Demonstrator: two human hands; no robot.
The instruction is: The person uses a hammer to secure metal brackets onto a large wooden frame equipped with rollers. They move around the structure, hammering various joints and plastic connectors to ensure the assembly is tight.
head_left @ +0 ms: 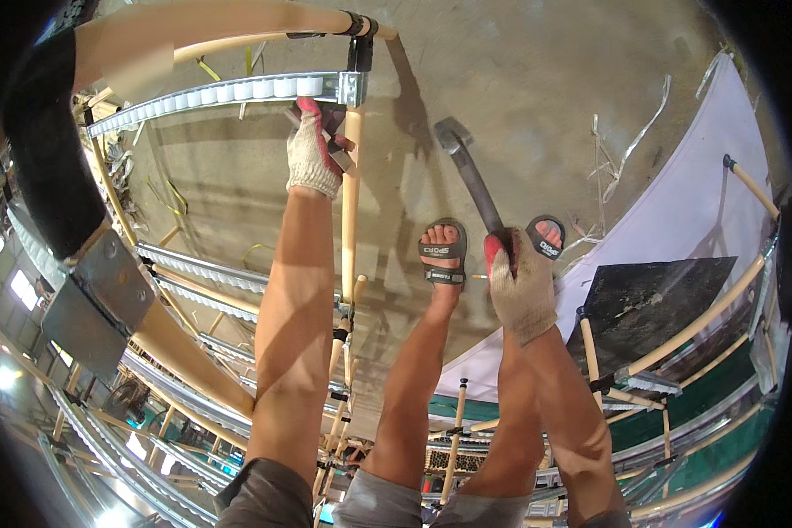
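Observation:
My right hand point(521, 286), in a white knit glove with red on its fingers, is closed round the dark handle of a hammer point(477, 185). The hammer's head points up and away over the floor. My left hand point(312, 154), gloved alike, is closed on a small dark metal bracket point(341, 157) beside an upright beige pipe point(350, 211). Its thumb reaches up to the underside of a roller track point(229, 93) with white rollers. That track ends at a metal holder point(352, 89) on the pipe, below a black joint point(361, 44). My palm hides part of the bracket.
More roller tracks point(202, 276) and beige pipes lie lower left. A thick pipe with a black joint point(48, 150) looms close at the left. A white sheet point(660, 211) and a black panel point(651, 304) are at the right. Plastic strapping point(638, 145) lies on the concrete floor point(519, 53).

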